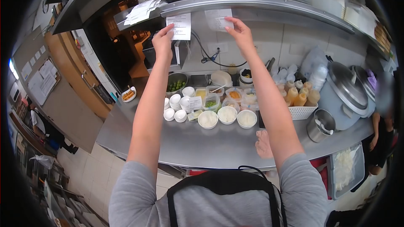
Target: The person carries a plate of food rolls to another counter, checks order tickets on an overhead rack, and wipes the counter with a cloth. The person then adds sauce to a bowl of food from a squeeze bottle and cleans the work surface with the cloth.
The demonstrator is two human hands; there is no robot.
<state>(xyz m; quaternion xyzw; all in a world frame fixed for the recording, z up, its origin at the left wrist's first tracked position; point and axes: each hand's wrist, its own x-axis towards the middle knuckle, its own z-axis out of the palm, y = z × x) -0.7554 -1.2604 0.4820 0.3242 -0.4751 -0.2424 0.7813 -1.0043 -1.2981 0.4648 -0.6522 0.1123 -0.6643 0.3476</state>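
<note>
Both arms reach up to the metal shelf edge. My left hand (163,40) pinches the left side of a printed paper slip (181,27) that hangs just under the shelf rail. To the right, my right hand (240,33) has its thumb and forefinger at the right edge of a second paper slip (216,20), also below the rail. Beneath the hands, three bowls of white food (208,119) line the front of the steel counter (176,143). Behind them are small stacked white cups (175,100) and tubs of ingredients (211,102).
A basket (304,112) of sauce bottles, a steel container (320,126) and large lidded pots (346,86) occupy the right side. A shelf (252,1) spans overhead. A small dish (128,95) sits at left. People are partly visible at both sides.
</note>
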